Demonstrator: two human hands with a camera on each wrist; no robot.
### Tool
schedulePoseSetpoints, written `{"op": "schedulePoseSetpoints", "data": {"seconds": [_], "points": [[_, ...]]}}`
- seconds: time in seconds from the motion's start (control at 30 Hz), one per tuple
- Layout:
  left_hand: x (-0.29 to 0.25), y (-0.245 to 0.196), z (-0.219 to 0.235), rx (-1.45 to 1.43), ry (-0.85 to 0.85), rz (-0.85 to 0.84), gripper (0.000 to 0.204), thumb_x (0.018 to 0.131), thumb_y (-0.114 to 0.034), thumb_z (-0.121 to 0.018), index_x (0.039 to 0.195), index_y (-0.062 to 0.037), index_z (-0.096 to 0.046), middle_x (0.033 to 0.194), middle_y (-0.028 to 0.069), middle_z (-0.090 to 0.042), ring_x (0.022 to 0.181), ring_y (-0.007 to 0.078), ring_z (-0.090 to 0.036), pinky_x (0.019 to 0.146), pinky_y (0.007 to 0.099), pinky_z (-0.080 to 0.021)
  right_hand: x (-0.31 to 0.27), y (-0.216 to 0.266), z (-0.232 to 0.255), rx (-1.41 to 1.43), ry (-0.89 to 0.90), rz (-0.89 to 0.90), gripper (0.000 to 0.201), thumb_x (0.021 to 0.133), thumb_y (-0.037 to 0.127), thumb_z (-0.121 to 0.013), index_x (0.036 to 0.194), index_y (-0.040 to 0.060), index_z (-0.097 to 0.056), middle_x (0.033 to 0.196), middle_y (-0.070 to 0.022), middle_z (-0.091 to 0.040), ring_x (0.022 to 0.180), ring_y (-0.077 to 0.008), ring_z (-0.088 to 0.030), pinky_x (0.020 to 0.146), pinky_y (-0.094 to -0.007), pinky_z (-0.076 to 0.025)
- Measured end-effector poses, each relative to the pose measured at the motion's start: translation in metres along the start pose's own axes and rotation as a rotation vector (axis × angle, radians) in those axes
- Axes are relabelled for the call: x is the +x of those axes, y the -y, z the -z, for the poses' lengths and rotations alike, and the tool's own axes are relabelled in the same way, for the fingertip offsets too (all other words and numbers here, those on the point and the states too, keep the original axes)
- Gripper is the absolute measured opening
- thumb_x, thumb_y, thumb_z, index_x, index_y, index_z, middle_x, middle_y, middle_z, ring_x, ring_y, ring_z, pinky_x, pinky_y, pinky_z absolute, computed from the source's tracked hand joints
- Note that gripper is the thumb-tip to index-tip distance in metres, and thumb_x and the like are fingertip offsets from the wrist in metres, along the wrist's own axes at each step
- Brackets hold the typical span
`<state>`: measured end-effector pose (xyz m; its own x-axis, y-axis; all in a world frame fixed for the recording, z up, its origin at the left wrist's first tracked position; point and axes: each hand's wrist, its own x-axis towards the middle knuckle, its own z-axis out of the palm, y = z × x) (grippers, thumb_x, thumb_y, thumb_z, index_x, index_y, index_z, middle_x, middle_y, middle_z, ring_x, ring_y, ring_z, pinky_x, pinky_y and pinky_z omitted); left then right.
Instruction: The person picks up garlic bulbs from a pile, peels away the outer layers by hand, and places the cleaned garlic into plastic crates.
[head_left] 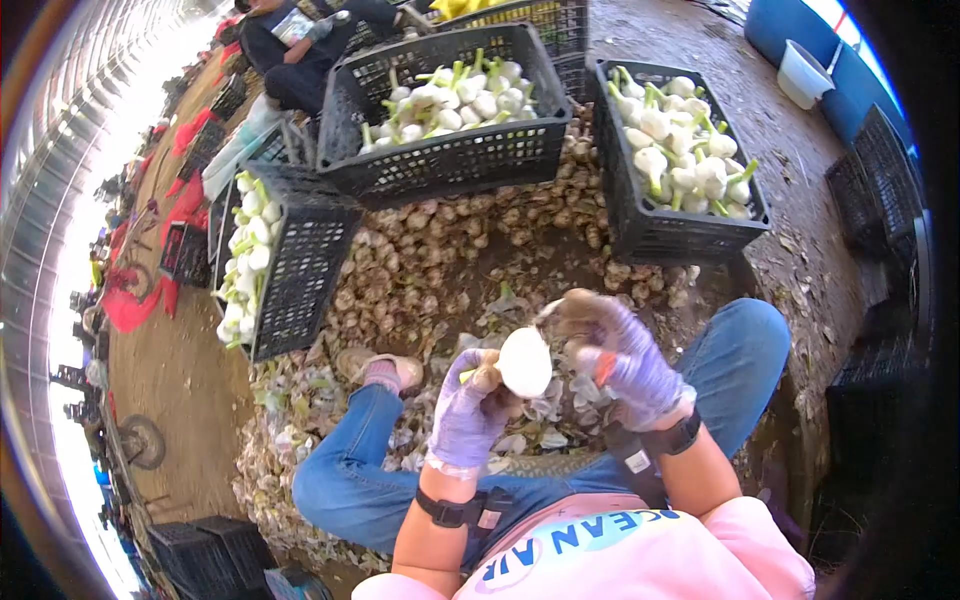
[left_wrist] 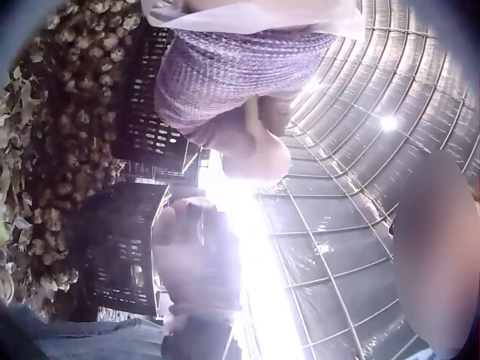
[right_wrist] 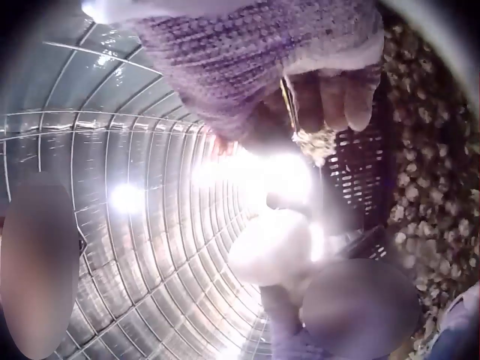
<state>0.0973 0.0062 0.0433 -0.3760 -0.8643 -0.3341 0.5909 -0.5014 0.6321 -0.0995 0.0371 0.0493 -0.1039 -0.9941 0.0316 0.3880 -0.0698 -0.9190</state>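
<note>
A white garlic bulb is gripped at its stem by the gloved left hand, its round end facing up. Close on the right, the gloved right hand curls its fingers round a thin metal tool. Pale, ragged scraps hang at the tool's end, apart from the bulb. The palm side and most of the tool are hidden.
Black crates of white bulbs stand ahead and left. Unpeeled bulbs and skins cover the ground between the person's legs. Another person sits beyond; stacked crates and a white tub are right.
</note>
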Motion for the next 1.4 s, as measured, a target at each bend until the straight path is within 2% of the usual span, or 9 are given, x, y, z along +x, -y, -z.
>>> {"op": "schedulePoseSetpoints", "data": {"seconds": [0.2, 0.4, 0.6, 0.7, 0.93, 1.17, 1.23, 1.27, 1.4], "points": [[0.011, 0.003, 0.015, 0.158, -0.004, 0.132, 0.031, 0.079, -0.025, -0.067, 0.098, -0.0039, -0.055, 0.094, 0.0111, -0.063, 0.083, 0.0249, -0.064, 0.067, 0.0378, -0.057, 0.000, -0.001, 0.007, -0.222, 0.323, -0.173, 0.027, 0.080, 0.012, -0.067, 0.103, 0.0017, -0.056, 0.089, -0.0019, -0.059, 0.076, -0.0105, -0.054, 0.069, -0.0247, -0.046], [0.059, 0.021, 0.027, 0.376, -0.210, 0.187, 0.032, 0.083, -0.030, -0.060, 0.097, -0.0018, -0.059, 0.077, 0.0073, -0.063, 0.057, 0.0141, -0.057, 0.046, 0.0241, -0.045, -0.013, -0.015, 0.018, 0.111, 0.018, -0.323, 0.019, 0.085, 0.018, -0.063, 0.095, 0.0027, -0.058, 0.079, -0.0001, -0.056, 0.072, -0.0069, -0.051, 0.064, -0.0224, -0.043], [0.119, -0.015, -0.135, 0.108, 0.389, -0.073, 0.048, 0.084, -0.017, -0.062, 0.125, 0.0011, -0.044, 0.103, 0.0116, -0.059, 0.092, 0.0188, -0.060, 0.076, 0.0285, -0.052, -0.018, -0.062, 0.029, 0.098, -0.123, -0.460, 0.015, 0.086, 0.017, -0.061, 0.092, 0.0047, -0.056, 0.078, -0.0013, -0.056, 0.068, -0.0070, -0.052, 0.061, -0.0213, -0.044], [0.123, -0.018, -0.151, 0.076, 0.442, -0.075, 0.052, 0.085, -0.006, -0.059, 0.133, -0.0049, -0.038, 0.117, 0.0119, -0.053, 0.104, 0.0258, -0.056, 0.086, 0.0344, -0.050, -0.018, -0.066, 0.026, 0.108, -0.182, -0.541, 0.018, 0.089, 0.020, -0.057, 0.097, 0.0030, -0.057, 0.083, -0.0022, -0.058, 0.074, -0.0102, -0.055, 0.067, -0.0239, -0.047], [0.146, 0.022, 0.051, 0.652, -0.153, 0.069, 0.044, 0.083, -0.016, -0.065, 0.122, -0.0026, -0.048, 0.114, 0.0068, -0.055, 0.099, 0.0149, -0.055, 0.082, 0.0270, -0.048, -0.009, -0.106, 0.022, 0.193, 0.065, -0.824, 0.035, 0.094, 0.021, -0.048, 0.122, 0.0016, -0.048, 0.097, -0.0112, -0.064, 0.085, -0.0221, -0.063, 0.074, -0.0302, -0.051], [0.188, 0.010, 0.308, 0.777, -0.781, -0.088, 0.047, 0.082, -0.009, -0.064, 0.125, -0.0083, -0.045, 0.117, 0.0096, -0.053, 0.088, 0.0184, -0.056, 0.064, 0.0276, -0.048, 0.015, -0.120, 0.014, -0.114, 0.026, -0.879, 0.027, 0.090, 0.012, -0.054, 0.115, 0.0026, -0.055, 0.089, -0.0039, -0.060, 0.069, -0.0083, -0.056, 0.059, -0.0203, -0.043], [0.198, -0.019, 0.301, 0.735, -0.833, -0.209, 0.054, 0.080, -0.002, -0.062, 0.130, -0.0091, -0.043, 0.125, 0.0121, -0.050, 0.095, 0.0213, -0.056, 0.072, 0.0300, -0.048, 0.028, -0.122, 0.007, 0.019, -0.101, -0.909, 0.031, 0.087, 0.015, -0.059, 0.114, 0.0012, -0.055, 0.087, -0.0030, -0.060, 0.067, -0.0080, -0.054, 0.058, -0.0203, -0.043], [0.208, -0.025, 0.326, 1.139, -0.882, -0.231, 0.059, 0.077, -0.015, -0.066, 0.131, -0.0081, -0.042, 0.132, 0.0221, -0.043, 0.120, 0.0326, -0.044, 0.099, 0.0339, -0.035, 0.029, -0.132, 0.011, 0.016, -0.111, -0.930, 0.031, 0.087, 0.015, -0.059, 0.114, 0.0012, -0.055, 0.087, -0.0030, -0.060, 0.067, -0.0080, -0.054, 0.058, -0.0203, -0.043], [0.248, -0.060, 0.308, 1.621, -0.959, 0.188, 0.056, 0.078, -0.017, -0.065, 0.130, -0.0121, -0.044, 0.138, 0.0229, -0.036, 0.121, 0.0385, -0.042, 0.100, 0.0385, -0.037, 0.033, -0.156, 0.022, -0.029, -0.094, -0.936, 0.043, 0.083, 0.026, -0.066, 0.116, 0.0031, -0.051, 0.080, 0.0007, -0.057, 0.064, -0.0070, -0.051, 0.056, -0.0188, -0.041]]}}
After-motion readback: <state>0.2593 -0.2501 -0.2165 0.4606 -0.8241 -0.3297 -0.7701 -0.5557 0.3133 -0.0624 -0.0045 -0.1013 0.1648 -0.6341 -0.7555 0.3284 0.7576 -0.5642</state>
